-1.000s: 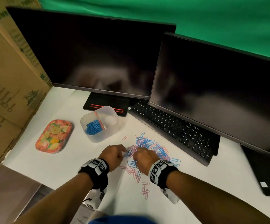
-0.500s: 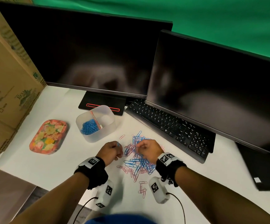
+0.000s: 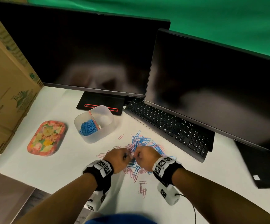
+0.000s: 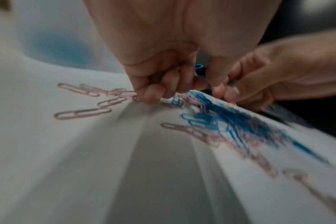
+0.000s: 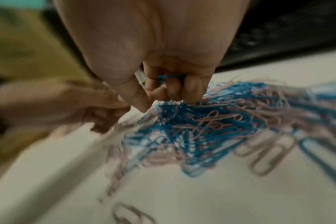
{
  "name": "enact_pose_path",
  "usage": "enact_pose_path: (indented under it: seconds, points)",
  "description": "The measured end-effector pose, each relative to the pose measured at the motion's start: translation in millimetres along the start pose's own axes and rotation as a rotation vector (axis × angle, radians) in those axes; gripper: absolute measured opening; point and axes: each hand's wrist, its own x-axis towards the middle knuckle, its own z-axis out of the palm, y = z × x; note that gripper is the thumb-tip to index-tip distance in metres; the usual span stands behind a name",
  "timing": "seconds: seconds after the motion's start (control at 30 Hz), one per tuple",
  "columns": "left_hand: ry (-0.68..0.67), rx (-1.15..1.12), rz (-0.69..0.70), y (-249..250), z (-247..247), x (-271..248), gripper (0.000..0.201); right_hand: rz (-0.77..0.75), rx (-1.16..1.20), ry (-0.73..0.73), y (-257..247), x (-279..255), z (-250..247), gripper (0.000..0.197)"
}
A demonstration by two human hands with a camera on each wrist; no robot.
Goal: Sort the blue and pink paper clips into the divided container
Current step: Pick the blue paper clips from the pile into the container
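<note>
A tangled pile of blue and pink paper clips [image 3: 144, 143] lies on the white desk. Both hands hover over its near edge, knuckles almost touching. My left hand [image 3: 123, 156] has its fingers curled, and in the left wrist view a blue clip [image 4: 199, 69] shows between thumb and fingers. My right hand [image 3: 141, 155] is curled too, with blue clips [image 5: 168, 78] tucked under its fingers. The translucent divided container [image 3: 97, 139] stands beyond to the left, blue clips [image 3: 88, 127] heaped in its left compartment; the right compartment looks bare.
A flowered tray [image 3: 47, 138] lies left of the container. A black keyboard [image 3: 169, 126] and two dark monitors [image 3: 82, 50] close off the back and right. Cardboard boxes [image 3: 5, 88] stand on the left. Loose pink clips [image 3: 142, 189] lie near the front edge.
Both hands have drawn closer together over the pile's near side, and their fingers have curled tighter on clips.
</note>
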Motion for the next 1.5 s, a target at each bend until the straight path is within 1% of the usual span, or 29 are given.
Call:
enact_pose_path:
  seconds: [0.03,0.07,0.1,0.17,0.23,0.3,0.4,0.47,0.5,0.6,0.7,0.73,0.8,0.87,0.93,1.0,1.1,1.23,1.3,1.37,1.43,1.5]
  points:
    - [-0.021,0.088,0.037,1.0,1.0,-2.3,0.008,-0.036,-0.147,-0.009,0.6,-0.7,3.6,0.02]
    - [-0.033,0.159,0.066,2.0,2.0,-3.8,0.01,-0.058,-0.252,-0.019,0.6,-1.7,5.9,0.023]
    - [-0.045,0.219,0.082,2.6,2.6,-4.1,0.015,-0.085,-0.305,-0.012,0.2,-2.0,7.3,0.026]
    - [-0.05,0.285,0.088,3.5,2.2,-3.9,0.018,-0.11,-0.357,-0.009,-1.2,-1.6,9.3,0.031]
    - [-0.062,0.319,0.086,5.6,1.7,-2.8,0.017,-0.116,-0.409,-0.008,-2.1,1.1,11.6,0.032]
    - [-0.067,0.339,0.088,5.9,1.0,-1.6,0.018,-0.126,-0.466,-0.005,-3.2,4.3,13.3,0.028]
    - [-0.06,0.311,0.081,3.9,-1.5,-1.6,0.017,-0.129,-0.531,0.009,-3.6,7.3,14.4,0.022]
    - [-0.048,0.241,0.073,-0.3,-3.1,0.1,0.014,-0.1,-0.456,0.039,-1.4,7.8,12.4,0.022]
    - [-0.035,0.2,0.07,-2.3,-4.1,1.2,0.013,-0.078,-0.375,0.062,0.9,8.6,11.3,0.022]
    - [0.002,0.118,0.071,-8.2,-6.8,6.2,0.011,-0.04,-0.096,0.132,9.1,12.2,9.1,0.018]
    - [0.029,0.04,0.068,-9.2,-11.1,7.8,0.005,0.067,0.247,0.161,11.8,14.5,4.7,0.012]
    - [0.037,0.001,0.061,-9.6,-12.0,8.4,0.002,0.104,0.357,0.153,11.6,15.5,1.7,0.011]
    - [0.039,-0.107,0.018,-10.7,-13.6,8.9,0.009,0.169,0.537,0.123,9.7,15.9,-5.8,0.01]
    - [0.024,-0.237,-0.046,-14.4,-14.2,9.9,0.017,0.227,0.742,0.06,6.1,13.9,-12.6,0.015]
    - [0.007,-0.398,-0.089,-18.0,-15.5,9.7,0.021,0.241,0.915,0.015,3.3,13.3,-17.1,0.02]
    - [0.004,-0.535,-0.125,-18.6,-17.8,8.1,0.02,0.246,0.979,-0.01,0.2,12.7,-19.0,0.018]
    - [0.023,-0.656,-0.155,-17.5,-20.4,6.7,0.018,0.27,1.037,-0.041,-2.6,11.6,-18.1,0.017]
    - [0.037,-0.758,-0.154,-13.9,-22.1,4.0,0.016,0.289,1.035,-0.059,-3.6,7.6,-16.3,0.013]
    - [0.032,-0.805,-0.154,-12.5,-23.1,3.0,0.016,0.27,0.994,-0.042,-2.9,6.5,-15.9,0.012]
    - [0.014,-0.847,-0.149,-11.0,-24.2,2.3,0.02,0.242,0.923,-0.001,-1.8,6.2,-15.9,0.014]
    - [0.004,-0.873,-0.145,-8.7,-25.3,1.5,0.029,0.228,0.869,0.023,-2.2,5.8,-17.0,0.016]
    - [0.006,-0.913,-0.163,-5.9,-27.4,0.0,0.035,0.227,0.882,0.046,-4.4,5.8,-19.1,0.017]
